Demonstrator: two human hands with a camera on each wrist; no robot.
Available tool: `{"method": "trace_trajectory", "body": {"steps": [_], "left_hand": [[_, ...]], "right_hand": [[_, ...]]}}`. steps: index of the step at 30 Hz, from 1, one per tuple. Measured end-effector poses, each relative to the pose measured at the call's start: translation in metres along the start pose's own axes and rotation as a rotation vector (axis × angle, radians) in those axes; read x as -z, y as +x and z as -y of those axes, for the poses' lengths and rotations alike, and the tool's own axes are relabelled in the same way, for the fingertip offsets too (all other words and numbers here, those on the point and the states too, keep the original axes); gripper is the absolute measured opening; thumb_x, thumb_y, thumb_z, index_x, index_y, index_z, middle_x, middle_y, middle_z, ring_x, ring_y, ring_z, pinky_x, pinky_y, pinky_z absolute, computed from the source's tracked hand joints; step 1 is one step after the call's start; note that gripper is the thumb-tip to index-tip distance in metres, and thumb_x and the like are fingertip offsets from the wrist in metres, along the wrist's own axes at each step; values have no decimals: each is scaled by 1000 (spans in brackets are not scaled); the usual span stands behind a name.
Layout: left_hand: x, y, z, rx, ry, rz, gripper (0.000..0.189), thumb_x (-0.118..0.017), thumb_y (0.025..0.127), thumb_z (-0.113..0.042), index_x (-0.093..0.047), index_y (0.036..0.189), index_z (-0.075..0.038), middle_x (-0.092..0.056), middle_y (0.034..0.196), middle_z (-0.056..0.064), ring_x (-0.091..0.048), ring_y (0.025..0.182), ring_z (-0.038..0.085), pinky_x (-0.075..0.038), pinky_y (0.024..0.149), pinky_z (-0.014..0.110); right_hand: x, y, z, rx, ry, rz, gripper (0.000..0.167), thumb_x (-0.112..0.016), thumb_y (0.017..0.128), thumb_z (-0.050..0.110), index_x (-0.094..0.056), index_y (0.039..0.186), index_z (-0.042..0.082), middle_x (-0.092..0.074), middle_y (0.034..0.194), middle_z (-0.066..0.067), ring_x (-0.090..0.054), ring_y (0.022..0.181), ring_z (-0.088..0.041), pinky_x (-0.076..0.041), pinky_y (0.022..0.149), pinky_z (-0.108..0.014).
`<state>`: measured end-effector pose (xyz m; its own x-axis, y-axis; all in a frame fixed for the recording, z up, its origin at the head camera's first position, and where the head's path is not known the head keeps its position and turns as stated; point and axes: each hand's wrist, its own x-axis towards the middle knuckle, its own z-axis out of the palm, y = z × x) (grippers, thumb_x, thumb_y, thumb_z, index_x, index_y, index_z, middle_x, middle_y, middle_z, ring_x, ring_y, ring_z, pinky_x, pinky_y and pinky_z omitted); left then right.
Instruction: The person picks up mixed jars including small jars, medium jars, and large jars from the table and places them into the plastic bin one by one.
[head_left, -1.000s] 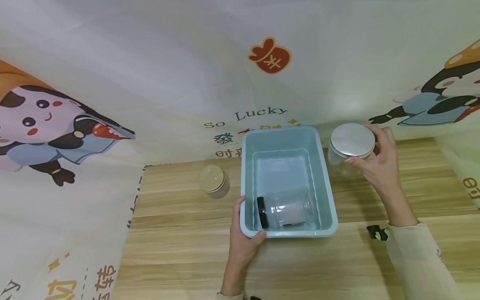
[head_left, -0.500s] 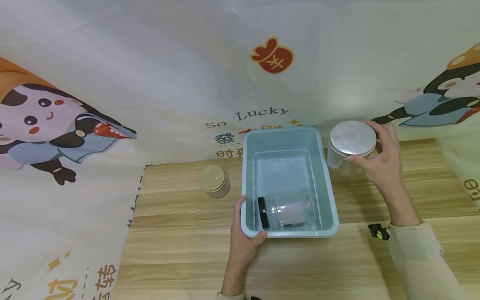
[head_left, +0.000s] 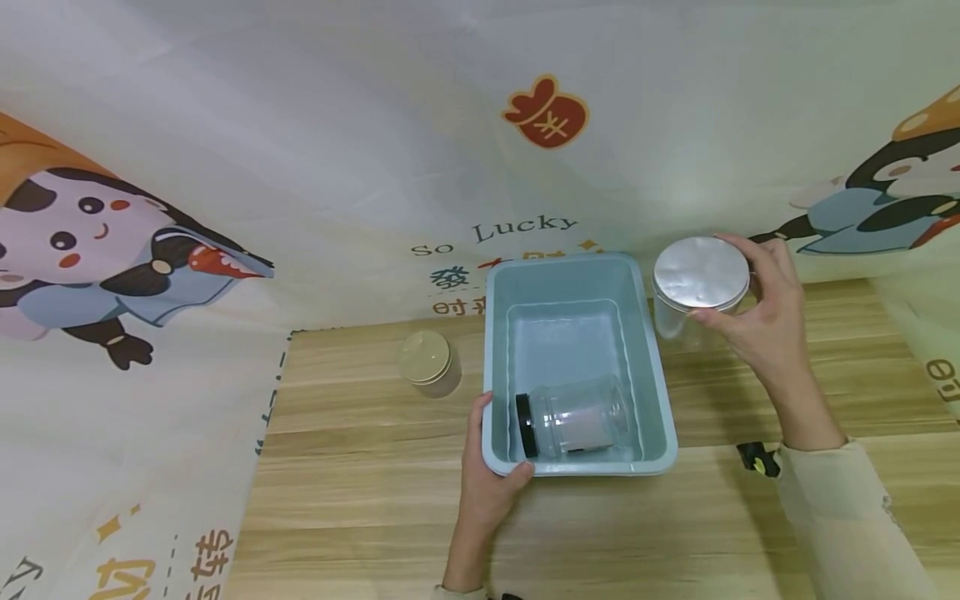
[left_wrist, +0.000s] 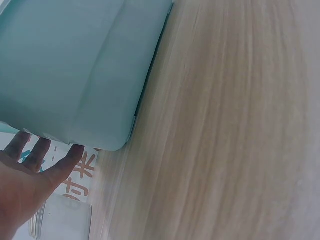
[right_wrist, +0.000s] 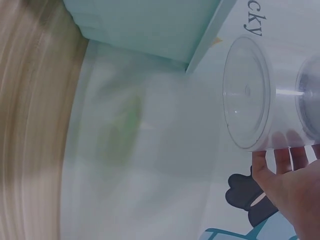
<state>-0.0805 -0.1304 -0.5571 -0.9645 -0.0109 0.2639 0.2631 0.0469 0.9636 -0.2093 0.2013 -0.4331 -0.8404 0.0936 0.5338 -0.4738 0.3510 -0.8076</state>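
Note:
A light blue plastic bin [head_left: 577, 279] stands on the wooden table in the head view. At its front left corner my left hand [head_left: 486, 492] grips the wall, with the thumb on the front rim and fingers along the outer side. Inside the bin, near the front, a clear jar with a black lid [head_left: 577, 417] lies on its side. My right hand [head_left: 768, 321] holds a larger clear jar with a silver lid [head_left: 701, 272] upright, just right of the bin. In the right wrist view, the bare bottom of this clear jar [right_wrist: 247, 92] shows, raised off the table.
Left of the bin, a small jar with a gold lid [head_left: 425, 358] stands on the wooden table [head_left: 360, 483]. A printed cloth [head_left: 375, 125] hangs behind and at both sides, close to the bin's back edge.
The jar with the silver lid has risen slightly and shifted a little left toward the bin in my right hand. My left hand and the bin keep their places.

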Motion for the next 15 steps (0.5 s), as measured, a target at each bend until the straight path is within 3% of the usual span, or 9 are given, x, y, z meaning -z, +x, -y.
{"method": "trace_trajectory", "body": {"steps": [8, 15], "left_hand": [[0, 0, -2, 22, 17, -4, 100, -83, 68, -22, -30, 151, -3, -42, 145, 26, -47, 120, 46, -44, 97, 40], [0, -1, -2, 28, 13, -5, 100, -83, 68, -23, -30, 151, -5, -42, 145, 25, -47, 120, 46, -44, 98, 41]], "right_hand": [[-7, 3, 14, 21, -33, 34, 92, -87, 43, -18, -60, 130, -4, -38, 101, 11, -50, 108, -8, -42, 99, -19], [-15, 5, 16, 86, -100, 48, 96, -91, 38, -13, -63, 128, 0, -40, 103, 17, -49, 104, -3, -41, 94, -16]]}}
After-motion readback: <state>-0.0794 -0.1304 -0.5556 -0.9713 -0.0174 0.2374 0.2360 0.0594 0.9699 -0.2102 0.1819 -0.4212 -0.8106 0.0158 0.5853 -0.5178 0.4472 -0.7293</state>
